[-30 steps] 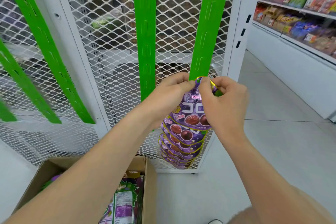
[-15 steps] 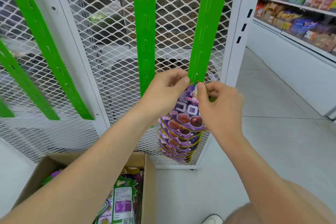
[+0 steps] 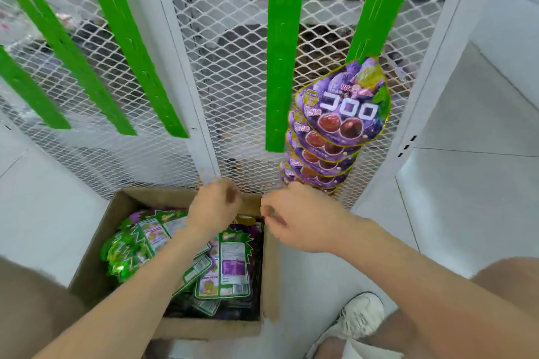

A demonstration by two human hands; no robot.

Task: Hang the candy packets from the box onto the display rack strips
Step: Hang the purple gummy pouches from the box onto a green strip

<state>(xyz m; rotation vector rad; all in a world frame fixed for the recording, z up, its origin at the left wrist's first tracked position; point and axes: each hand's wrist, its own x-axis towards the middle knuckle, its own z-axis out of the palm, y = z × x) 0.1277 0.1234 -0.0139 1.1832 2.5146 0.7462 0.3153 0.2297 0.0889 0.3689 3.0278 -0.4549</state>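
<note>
Left hand (image 3: 214, 207) and right hand (image 3: 294, 221) hovered over the box (image 3: 269, 271), fingers loosely curled, both empty. Candy packets (image 3: 221, 268) lay loose inside; purple ones (image 3: 341, 114) hung on the right strip (image 3: 376, 9). Best bet: pinch one packet by its header, keeping the hanging hole clear.

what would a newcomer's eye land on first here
The bright green strips hanging down the white mesh rack stand out first, above all the rightmost one, where a column of overlapping purple packets hangs from its lower end. Below, the left hand and right hand hover over the far edge of an open box of green packets on the floor.
</note>
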